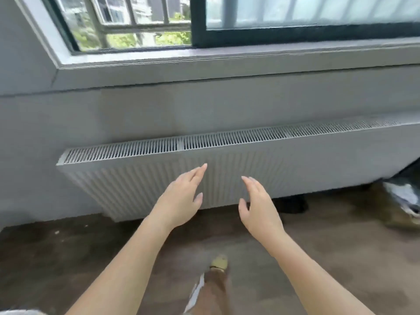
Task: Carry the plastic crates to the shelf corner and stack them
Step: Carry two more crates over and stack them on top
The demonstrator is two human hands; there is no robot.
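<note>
Reaching forward at centre frame, both hands are empty, with no crate anywhere in view, so where the crates sit cannot be told. Left hand [181, 196] is released, fingers straight and together, tips pointing up and right, thumb out to the right. Right hand [259, 205] is also released, fingers loosely extended, thumb spread to the left. Palms face each other with a gap between them; they don't touch. Bare forearms run in from the bottom edge.

Behind the hands, a white panel radiator [159, 178] with a slotted top grille spans the middle of the frame, mounted on a grey wall [91, 114]. Above it, a grey windowsill [204, 57], and a window [136, 21] across the top: bars, buildings and greenery at upper left, a dark-framed frosted sliding pane at upper right.

Brown floor [68, 258] fills the lower frame. A foot in a pale yellowish shoe [219, 261] shows at bottom centre, between the forearms. At the right edge, a blurred grey-white object [404, 196] lies on the floor; can't tell what it is. A dark shape [293, 203] sits under the radiator, unclear.
</note>
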